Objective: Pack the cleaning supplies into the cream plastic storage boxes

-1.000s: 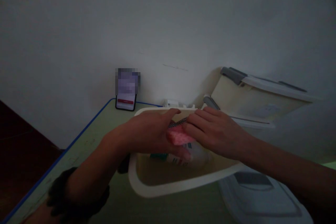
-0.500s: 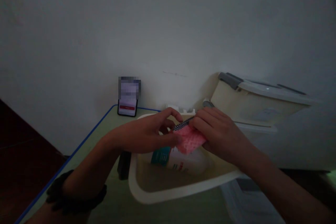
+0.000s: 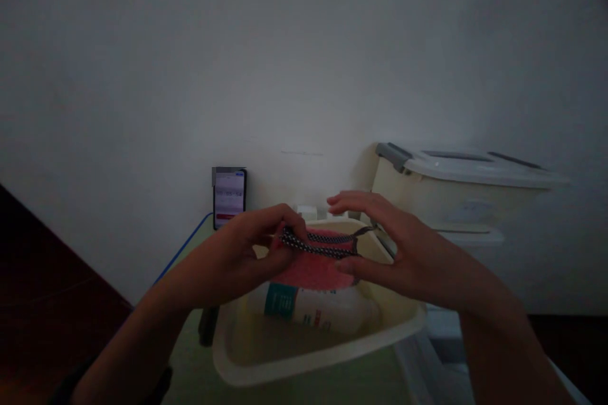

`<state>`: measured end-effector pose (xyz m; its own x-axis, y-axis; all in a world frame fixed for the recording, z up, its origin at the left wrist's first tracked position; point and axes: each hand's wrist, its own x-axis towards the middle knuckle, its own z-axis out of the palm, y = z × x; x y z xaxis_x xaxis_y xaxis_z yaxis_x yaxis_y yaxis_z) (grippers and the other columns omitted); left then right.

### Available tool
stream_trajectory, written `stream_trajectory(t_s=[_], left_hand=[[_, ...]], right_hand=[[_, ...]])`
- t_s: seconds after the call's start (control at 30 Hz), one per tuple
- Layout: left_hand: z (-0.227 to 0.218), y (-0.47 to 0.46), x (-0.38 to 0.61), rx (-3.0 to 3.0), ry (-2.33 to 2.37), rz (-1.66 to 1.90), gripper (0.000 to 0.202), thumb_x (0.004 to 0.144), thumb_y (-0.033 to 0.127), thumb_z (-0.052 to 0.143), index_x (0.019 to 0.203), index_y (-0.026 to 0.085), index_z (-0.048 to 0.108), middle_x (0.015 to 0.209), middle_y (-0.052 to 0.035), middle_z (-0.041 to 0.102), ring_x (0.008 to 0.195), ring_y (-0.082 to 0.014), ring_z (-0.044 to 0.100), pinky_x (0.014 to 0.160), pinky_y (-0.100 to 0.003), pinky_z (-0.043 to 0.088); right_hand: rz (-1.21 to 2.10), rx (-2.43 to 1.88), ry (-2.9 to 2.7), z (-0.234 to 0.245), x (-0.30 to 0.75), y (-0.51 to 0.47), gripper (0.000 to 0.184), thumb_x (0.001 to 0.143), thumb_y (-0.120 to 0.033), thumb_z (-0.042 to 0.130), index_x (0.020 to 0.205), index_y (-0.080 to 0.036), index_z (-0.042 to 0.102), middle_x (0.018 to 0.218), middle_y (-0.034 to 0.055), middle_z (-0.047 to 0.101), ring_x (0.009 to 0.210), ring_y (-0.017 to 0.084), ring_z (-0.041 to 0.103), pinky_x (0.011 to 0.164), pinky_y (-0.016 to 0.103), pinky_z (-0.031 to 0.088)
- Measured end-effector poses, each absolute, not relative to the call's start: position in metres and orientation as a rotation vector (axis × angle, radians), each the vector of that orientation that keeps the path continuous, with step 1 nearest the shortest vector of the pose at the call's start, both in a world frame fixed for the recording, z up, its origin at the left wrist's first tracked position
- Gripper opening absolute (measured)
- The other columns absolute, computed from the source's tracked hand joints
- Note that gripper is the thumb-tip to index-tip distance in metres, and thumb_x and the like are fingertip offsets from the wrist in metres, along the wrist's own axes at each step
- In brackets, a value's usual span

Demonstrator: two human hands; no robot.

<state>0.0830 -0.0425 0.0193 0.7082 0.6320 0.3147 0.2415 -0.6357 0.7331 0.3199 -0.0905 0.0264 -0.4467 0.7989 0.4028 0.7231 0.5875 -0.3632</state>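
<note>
My left hand (image 3: 247,253) and my right hand (image 3: 389,247) both pinch a pink cloth item (image 3: 316,269) that has a black-and-white patterned band (image 3: 318,242) along its top. They hold it stretched between them above a cream plastic basin (image 3: 266,364). A white bottle with a teal label (image 3: 308,307) lies on its side inside the basin, under the cloth.
A phone (image 3: 228,196) leans against the white wall at the table's far edge. A lidded cream storage box (image 3: 456,193) stands at the right by the wall. A grey-white lid (image 3: 437,342) lies right of the basin. The table has a blue edge (image 3: 183,247).
Both hands have lifted the pink cloth and pulled it apart, so the patterned band now runs stretched between them. The view has tilted up slightly.
</note>
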Motion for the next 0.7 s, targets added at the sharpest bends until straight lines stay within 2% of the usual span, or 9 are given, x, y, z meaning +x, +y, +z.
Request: stream_trajectory(t_s=[0.17, 0.27, 0.4, 0.53, 0.6, 0.7], left_hand=[[0.021, -0.045, 0.079, 2.243, 0.662, 0.81, 0.011, 0.085, 0.013, 0.052, 0.092, 0.02, 0.057, 0.091, 0.0001, 0.064, 0.083, -0.0095, 0.06, 0.073, -0.018, 0.049], [0.025, -0.047, 0.076, 2.252, 0.659, 0.847, 0.013, 0.083, 0.01, 0.054, 0.091, 0.02, 0.057, 0.093, -0.0002, 0.064, 0.087, -0.0099, 0.061, 0.078, -0.019, 0.05], [0.03, -0.049, 0.073, 2.251, 0.669, 0.885, 0.011, 0.081, 0.01, 0.057, 0.086, 0.02, 0.058, 0.095, -0.0013, 0.065, 0.091, -0.0114, 0.062, 0.081, -0.021, 0.051], [0.03, -0.048, 0.069, 2.243, 0.665, 0.895, 0.01, 0.079, 0.01, 0.062, 0.082, 0.019, 0.059, 0.095, -0.002, 0.067, 0.092, -0.0132, 0.063, 0.082, -0.024, 0.051], [0.028, -0.046, 0.067, 2.251, 0.622, 0.928, 0.012, 0.076, 0.011, 0.066, 0.082, 0.019, 0.06, 0.095, -0.0011, 0.067, 0.092, -0.0129, 0.063, 0.082, -0.023, 0.051], [0.024, -0.044, 0.065, 2.292, 0.562, 1.001, 0.017, 0.072, 0.013, 0.072, 0.082, 0.02, 0.061, 0.096, 0.0011, 0.067, 0.09, -0.011, 0.063, 0.08, -0.019, 0.051]], right_hand=[[0.392, -1.188, -2.241, 0.035, 0.319, -0.096, 0.042, 0.076, -0.04, 0.07, 0.109, -0.023, 0.05, 0.105, 0.0025, 0.064, 0.098, 0.017, 0.061, 0.084, 0.03, 0.05], [0.426, -1.169, -2.273, 0.039, 0.318, -0.099, 0.032, 0.077, -0.039, 0.069, 0.102, -0.024, 0.054, 0.107, 0.0016, 0.065, 0.096, 0.016, 0.061, 0.083, 0.029, 0.049], [0.38, -1.165, -2.289, 0.041, 0.318, -0.102, 0.029, 0.077, -0.036, 0.069, 0.1, -0.023, 0.056, 0.111, 0.0017, 0.063, 0.098, 0.016, 0.059, 0.085, 0.028, 0.046], [0.268, -1.115, -2.325, 0.041, 0.316, -0.102, 0.014, 0.079, -0.024, 0.066, 0.08, -0.021, 0.053, 0.091, -0.0005, 0.063, 0.083, 0.013, 0.058, 0.074, 0.025, 0.045], [0.211, -1.096, -2.315, 0.042, 0.315, -0.103, 0.014, 0.078, -0.018, 0.064, 0.077, -0.02, 0.051, 0.082, -0.0017, 0.06, 0.075, 0.012, 0.055, 0.068, 0.024, 0.043], [0.169, -1.093, -2.303, 0.041, 0.315, -0.102, 0.014, 0.077, -0.013, 0.063, 0.078, -0.02, 0.051, 0.084, -0.0007, 0.058, 0.075, 0.012, 0.053, 0.067, 0.024, 0.042]])
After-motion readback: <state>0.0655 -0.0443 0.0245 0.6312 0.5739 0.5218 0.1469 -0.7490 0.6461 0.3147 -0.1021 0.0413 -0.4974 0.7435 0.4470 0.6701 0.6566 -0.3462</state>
